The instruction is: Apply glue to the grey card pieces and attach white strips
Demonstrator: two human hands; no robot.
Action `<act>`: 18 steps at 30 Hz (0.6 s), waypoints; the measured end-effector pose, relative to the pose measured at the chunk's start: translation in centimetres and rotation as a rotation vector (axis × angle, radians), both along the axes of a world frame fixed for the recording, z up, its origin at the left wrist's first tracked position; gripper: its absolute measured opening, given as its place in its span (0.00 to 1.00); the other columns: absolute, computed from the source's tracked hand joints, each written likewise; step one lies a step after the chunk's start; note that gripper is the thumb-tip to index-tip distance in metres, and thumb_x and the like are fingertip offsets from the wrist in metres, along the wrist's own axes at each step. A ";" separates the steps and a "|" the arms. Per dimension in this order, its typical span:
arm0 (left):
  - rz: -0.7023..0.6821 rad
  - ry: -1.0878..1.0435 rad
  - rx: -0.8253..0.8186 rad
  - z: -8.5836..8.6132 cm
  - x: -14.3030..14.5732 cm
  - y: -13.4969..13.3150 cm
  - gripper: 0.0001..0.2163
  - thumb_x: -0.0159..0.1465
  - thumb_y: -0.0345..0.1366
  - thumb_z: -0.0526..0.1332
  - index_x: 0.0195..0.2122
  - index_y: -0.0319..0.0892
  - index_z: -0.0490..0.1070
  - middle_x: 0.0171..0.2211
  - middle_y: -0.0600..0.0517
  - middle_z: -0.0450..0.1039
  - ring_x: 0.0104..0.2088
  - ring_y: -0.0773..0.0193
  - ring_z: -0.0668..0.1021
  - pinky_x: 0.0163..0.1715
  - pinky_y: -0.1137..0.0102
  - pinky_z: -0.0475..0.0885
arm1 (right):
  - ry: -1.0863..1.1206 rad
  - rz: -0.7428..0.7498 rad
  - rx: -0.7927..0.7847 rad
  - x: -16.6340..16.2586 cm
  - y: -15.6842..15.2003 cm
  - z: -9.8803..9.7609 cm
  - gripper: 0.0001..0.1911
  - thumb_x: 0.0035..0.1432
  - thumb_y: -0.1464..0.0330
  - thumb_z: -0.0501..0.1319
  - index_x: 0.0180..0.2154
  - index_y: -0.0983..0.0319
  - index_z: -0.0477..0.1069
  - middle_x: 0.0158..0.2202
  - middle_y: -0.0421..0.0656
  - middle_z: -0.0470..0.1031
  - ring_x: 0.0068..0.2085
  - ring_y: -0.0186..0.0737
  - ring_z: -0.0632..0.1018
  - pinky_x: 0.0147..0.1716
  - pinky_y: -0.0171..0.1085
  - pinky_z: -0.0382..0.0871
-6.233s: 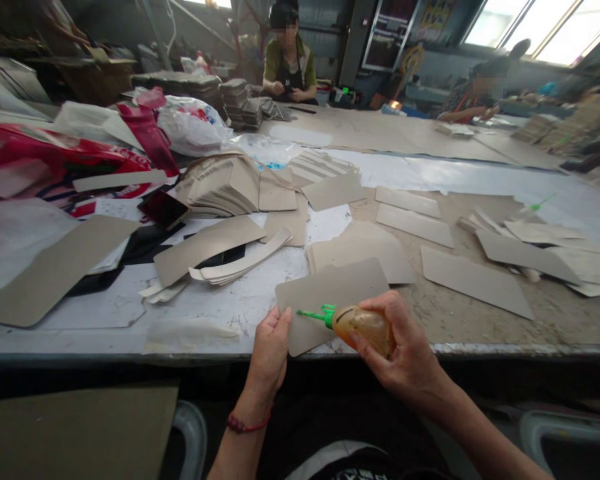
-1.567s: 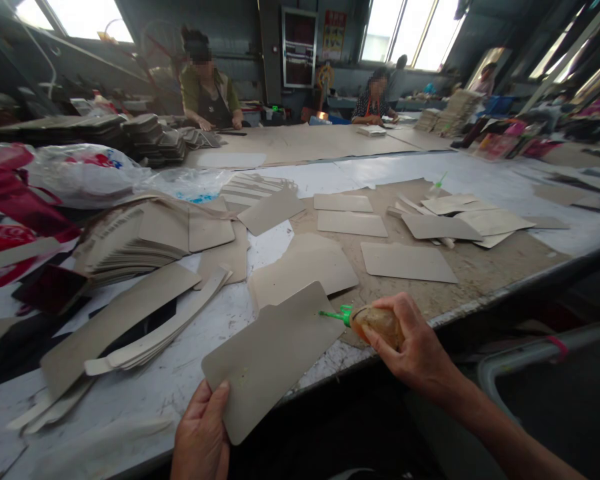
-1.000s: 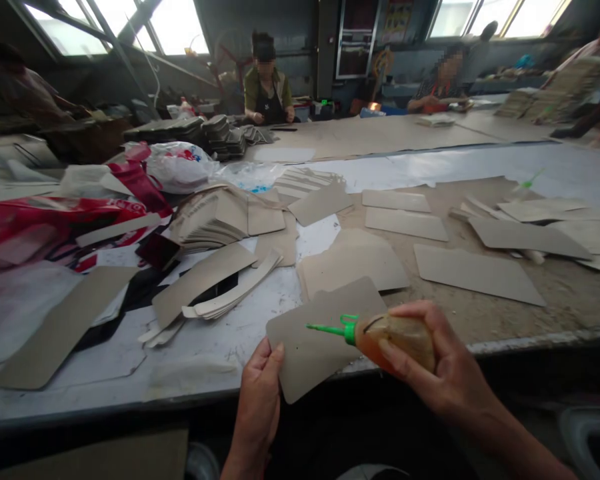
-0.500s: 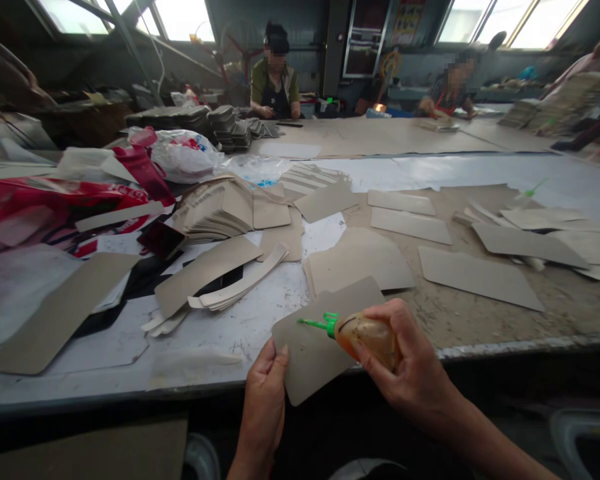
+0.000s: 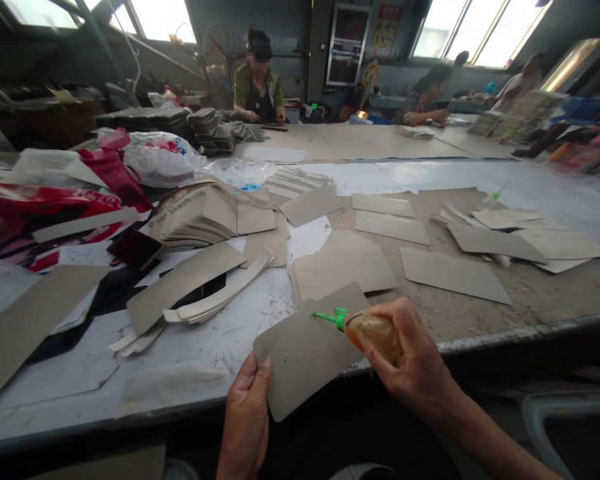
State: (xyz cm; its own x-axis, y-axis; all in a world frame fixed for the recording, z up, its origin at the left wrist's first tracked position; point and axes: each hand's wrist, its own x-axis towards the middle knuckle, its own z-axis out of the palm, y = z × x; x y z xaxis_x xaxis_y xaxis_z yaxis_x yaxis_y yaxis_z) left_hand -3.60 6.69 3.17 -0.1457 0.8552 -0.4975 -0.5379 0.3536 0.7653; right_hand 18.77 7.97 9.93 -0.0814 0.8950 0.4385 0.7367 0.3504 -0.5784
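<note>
My left hand [image 5: 247,417] pinches the near corner of a grey card piece with rounded corners [image 5: 305,350], held tilted over the table's front edge. My right hand [image 5: 410,363] is wrapped round a small amber glue bottle [image 5: 373,331] with a green nozzle. The nozzle tip rests at the far edge of the card. Just beyond lies a low stack of similar card pieces [image 5: 343,267] on the table.
Loose card pieces [image 5: 453,273] and curved strips [image 5: 215,300] lie over the work table [image 5: 220,340]. A fanned stack of cards [image 5: 193,217] and red and white plastic bags [image 5: 55,200] fill the left. Other people work at the far end.
The card has slid a little left and lower in my left hand. The glue nozzle has moved from the card's middle toward its far edge. The view has shifted slightly.
</note>
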 end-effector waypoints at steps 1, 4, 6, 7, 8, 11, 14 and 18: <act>0.002 0.003 -0.004 -0.1 0.0 0.0 0.28 0.48 0.44 0.73 0.49 0.42 0.75 0.40 0.48 0.80 0.43 0.53 0.80 0.42 0.65 0.76 | -0.005 -0.017 0.004 0.4 0.0 0.0 0.13 0.57 0.73 0.59 0.44 0.59 0.62 0.38 0.43 0.63 0.37 0.41 0.70 0.35 0.38 0.68; 0.003 0.001 -0.021 -0.3 -0.1 0.0 0.28 0.47 0.44 0.74 0.49 0.42 0.74 0.38 0.49 0.80 0.42 0.54 0.80 0.41 0.65 0.76 | -0.007 -0.060 0.020 1.3 0.1 0.0 0.14 0.56 0.73 0.60 0.44 0.59 0.62 0.39 0.43 0.63 0.38 0.42 0.70 0.36 0.38 0.68; 0.004 -0.005 -0.036 -0.3 -0.1 0.1 0.28 0.46 0.43 0.74 0.49 0.42 0.74 0.38 0.49 0.80 0.42 0.54 0.80 0.41 0.66 0.76 | 0.022 -0.072 0.011 1.3 0.1 0.2 0.13 0.57 0.72 0.60 0.44 0.58 0.62 0.38 0.43 0.64 0.37 0.42 0.70 0.36 0.38 0.68; 0.008 -0.006 -0.041 -0.4 -0.1 0.2 0.28 0.46 0.43 0.74 0.48 0.41 0.74 0.37 0.49 0.81 0.42 0.54 0.80 0.40 0.66 0.76 | 0.042 -0.065 -0.001 1.0 0.0 0.3 0.13 0.57 0.72 0.60 0.44 0.58 0.62 0.38 0.42 0.64 0.37 0.41 0.70 0.35 0.38 0.68; 0.013 -0.008 -0.043 -0.3 -0.1 0.2 0.28 0.46 0.43 0.74 0.48 0.41 0.74 0.37 0.49 0.81 0.41 0.54 0.80 0.40 0.67 0.76 | 0.065 -0.045 -0.019 0.7 -0.1 0.4 0.13 0.57 0.72 0.60 0.44 0.58 0.62 0.38 0.42 0.64 0.36 0.41 0.70 0.35 0.38 0.68; 0.031 -0.017 -0.029 -0.1 0.1 0.4 0.27 0.46 0.43 0.74 0.47 0.41 0.75 0.36 0.49 0.81 0.41 0.55 0.80 0.39 0.67 0.76 | 0.140 0.071 -0.077 -1.1 -0.5 0.5 0.14 0.57 0.73 0.59 0.46 0.58 0.61 0.39 0.42 0.63 0.37 0.40 0.70 0.35 0.37 0.68; 0.049 -0.023 -0.008 0.2 0.2 0.5 0.25 0.47 0.44 0.74 0.45 0.40 0.75 0.36 0.49 0.81 0.40 0.55 0.81 0.40 0.66 0.76 | 0.188 0.164 -0.116 -2.7 -0.9 0.3 0.16 0.57 0.75 0.58 0.46 0.58 0.60 0.40 0.43 0.62 0.39 0.40 0.69 0.37 0.38 0.68; 0.025 -0.023 0.008 0.3 0.3 0.5 0.23 0.48 0.43 0.73 0.44 0.39 0.76 0.36 0.48 0.81 0.41 0.55 0.80 0.42 0.65 0.76 | 0.211 0.202 -0.126 -3.8 -1.0 0.1 0.16 0.57 0.76 0.58 0.46 0.58 0.60 0.40 0.43 0.61 0.40 0.40 0.68 0.38 0.38 0.67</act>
State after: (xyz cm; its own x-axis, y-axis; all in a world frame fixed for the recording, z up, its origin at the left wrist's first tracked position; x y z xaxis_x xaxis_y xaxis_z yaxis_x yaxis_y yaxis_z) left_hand -3.28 7.17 3.48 -0.1560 0.8554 -0.4940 -0.5638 0.3335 0.7556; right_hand 14.93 6.94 10.01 -0.1818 0.9184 0.3513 0.5192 0.3931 -0.7589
